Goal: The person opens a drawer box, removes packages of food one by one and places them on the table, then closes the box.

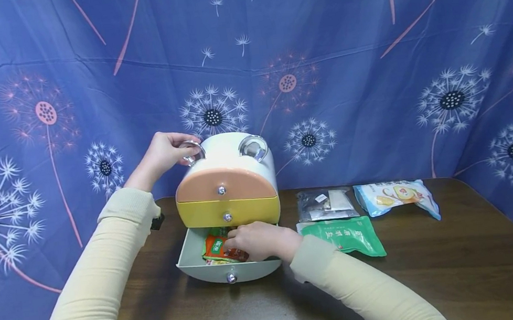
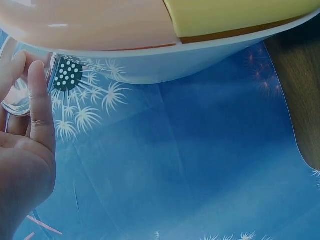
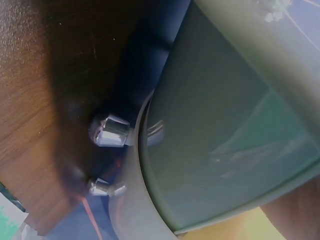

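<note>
A small rounded chest of drawers (image 1: 232, 152) stands on the table, with orange and yellow upper drawers and two silver rings on its white top. My left hand (image 1: 167, 154) holds the left silver ring (image 1: 196, 156); in the left wrist view its thumb and fingers lie around that ring (image 2: 20, 107). The pale green bottom drawer (image 1: 202, 271) is pulled out. Inside it, my right hand (image 1: 261, 241) reaches in with bent fingers over a red-orange packet (image 1: 214, 246). Its thumb is hidden, and I cannot tell if it pinches the packet. The right wrist view shows the drawer's inside (image 3: 215, 135).
On the table (image 1: 439, 266) right of the chest lie a green packet (image 1: 351, 236), a dark clear-topped packet (image 1: 323, 205) and a light blue and white bag (image 1: 396, 197). A silver knob (image 1: 232, 278) sticks out from the drawer front. A blue dandelion-print cloth (image 1: 348, 91) hangs behind.
</note>
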Available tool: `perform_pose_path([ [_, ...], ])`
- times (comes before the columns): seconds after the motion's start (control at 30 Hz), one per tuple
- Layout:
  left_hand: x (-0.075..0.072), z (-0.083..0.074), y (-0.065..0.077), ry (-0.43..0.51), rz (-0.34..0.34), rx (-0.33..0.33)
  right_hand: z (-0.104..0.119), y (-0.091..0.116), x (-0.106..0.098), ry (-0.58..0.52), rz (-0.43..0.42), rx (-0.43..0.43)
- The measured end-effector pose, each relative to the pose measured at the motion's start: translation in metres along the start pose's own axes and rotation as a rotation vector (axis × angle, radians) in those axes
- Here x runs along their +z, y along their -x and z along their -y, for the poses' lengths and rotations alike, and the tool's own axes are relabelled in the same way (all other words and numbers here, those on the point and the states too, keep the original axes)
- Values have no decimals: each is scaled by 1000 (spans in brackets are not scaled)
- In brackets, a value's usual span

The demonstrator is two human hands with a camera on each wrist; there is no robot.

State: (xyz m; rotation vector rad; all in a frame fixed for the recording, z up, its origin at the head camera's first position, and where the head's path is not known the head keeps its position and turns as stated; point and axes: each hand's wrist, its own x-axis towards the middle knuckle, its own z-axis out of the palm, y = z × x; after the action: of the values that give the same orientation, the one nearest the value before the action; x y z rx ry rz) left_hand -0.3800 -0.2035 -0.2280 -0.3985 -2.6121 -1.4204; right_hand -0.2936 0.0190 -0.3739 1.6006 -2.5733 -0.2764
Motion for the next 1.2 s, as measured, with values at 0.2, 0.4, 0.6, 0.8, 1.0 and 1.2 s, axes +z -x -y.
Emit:
perform_pose_path([
  [0.2, 0, -1, 1, 0, 2, -6, -1, 2, -5, -32, 25, -39],
  [0.4, -1, -2, 2, -2, 3, -14, -2, 3, -6, -25, 1, -67],
  [0.6, -1, -2, 3, -1, 5, -12, 1, 2, 1, 103, -87, -65],
  [0.8, 0, -3, 3, -3, 5, -13, 1, 2, 10, 260, -202, -77],
  [1.0, -1, -3, 3, -1, 4, -17, 0, 4, 10, 329, -255, -86],
  [1.2, -1, -2, 3, -1, 6, -16, 1, 6, 6, 326, -307, -97],
])
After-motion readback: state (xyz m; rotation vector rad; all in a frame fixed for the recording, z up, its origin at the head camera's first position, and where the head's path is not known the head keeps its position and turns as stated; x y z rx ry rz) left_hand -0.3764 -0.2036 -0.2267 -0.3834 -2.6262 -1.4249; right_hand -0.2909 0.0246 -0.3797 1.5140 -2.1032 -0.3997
